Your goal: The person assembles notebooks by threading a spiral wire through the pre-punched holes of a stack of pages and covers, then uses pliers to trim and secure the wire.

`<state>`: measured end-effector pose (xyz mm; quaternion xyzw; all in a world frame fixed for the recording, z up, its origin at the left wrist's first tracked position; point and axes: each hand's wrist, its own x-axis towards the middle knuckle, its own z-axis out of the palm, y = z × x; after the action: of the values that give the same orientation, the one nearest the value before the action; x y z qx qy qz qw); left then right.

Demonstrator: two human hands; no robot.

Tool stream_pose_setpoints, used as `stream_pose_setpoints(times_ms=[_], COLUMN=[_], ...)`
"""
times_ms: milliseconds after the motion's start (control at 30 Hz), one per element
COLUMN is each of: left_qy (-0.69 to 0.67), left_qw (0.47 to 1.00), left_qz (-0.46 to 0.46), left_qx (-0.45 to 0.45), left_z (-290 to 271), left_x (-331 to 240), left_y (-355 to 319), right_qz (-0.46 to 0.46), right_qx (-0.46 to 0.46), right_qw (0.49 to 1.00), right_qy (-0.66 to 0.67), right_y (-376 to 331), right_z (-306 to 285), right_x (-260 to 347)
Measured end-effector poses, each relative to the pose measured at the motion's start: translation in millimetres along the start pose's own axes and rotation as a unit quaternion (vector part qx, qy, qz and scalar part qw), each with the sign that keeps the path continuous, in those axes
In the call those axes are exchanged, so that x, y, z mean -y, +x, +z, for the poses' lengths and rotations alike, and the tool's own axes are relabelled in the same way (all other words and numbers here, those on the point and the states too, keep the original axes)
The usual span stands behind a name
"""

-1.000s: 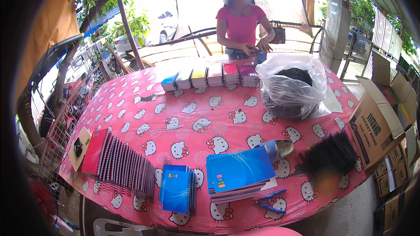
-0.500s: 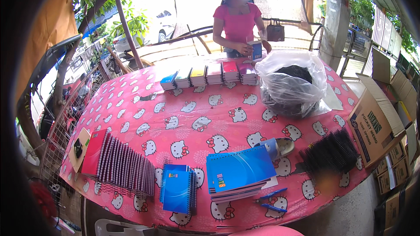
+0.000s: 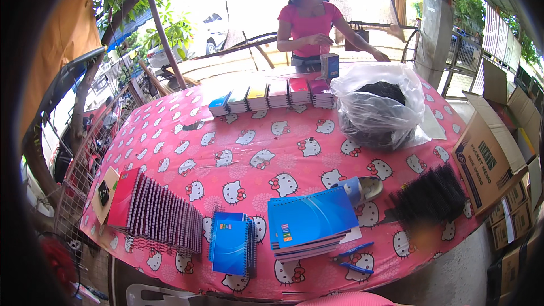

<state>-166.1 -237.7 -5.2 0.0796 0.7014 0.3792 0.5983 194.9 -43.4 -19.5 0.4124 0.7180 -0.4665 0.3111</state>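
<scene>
Neither of my hands is in view. Closest to the near edge lie a small stack of blue spiral notebooks (image 3: 229,243) and a taller pile of larger blue notebooks (image 3: 311,218). Right of that pile are blue-handled pliers (image 3: 357,258), lying open on the pink patterned tablecloth (image 3: 238,158). A long row of red-covered spiral notebooks (image 3: 164,212) leans at the left. Black spiral binding coils (image 3: 430,195) are heaped at the right.
Across the table stands a person in pink (image 3: 310,28), one arm stretched sideways, beside an upright blue pack (image 3: 330,66). Small notebook stacks (image 3: 269,96) line the far side. A plastic bag (image 3: 379,107) holds black material. Cardboard boxes (image 3: 490,153) stand at right; a tape roll (image 3: 371,188) lies nearby.
The person across the table has let go of the blue pack, which now stands on the table. One of that person's arms has stretched out toward the right. Nearer things stay put.
</scene>
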Motion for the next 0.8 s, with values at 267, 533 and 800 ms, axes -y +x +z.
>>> stream_pose_setpoints(times_ms=[267,533,800], left_qy=[0.003,0.002,0.0], left_qw=[1.0,1.0,1.0], left_qz=[0.003,0.004,0.003], left_qx=[0.0,0.0,-0.003], left_z=[2,4,6], left_x=[1,5,8], left_y=[0,-4,-7], right_qz=[0.0,0.0,0.002], right_qx=[0.002,0.006,0.013], right_qw=[1.0,1.0,1.0], right_qy=[-0.002,-0.009,-0.012], right_y=[-1,-1,-2], right_z=[3,5,9], right_x=[-4,-9,-12])
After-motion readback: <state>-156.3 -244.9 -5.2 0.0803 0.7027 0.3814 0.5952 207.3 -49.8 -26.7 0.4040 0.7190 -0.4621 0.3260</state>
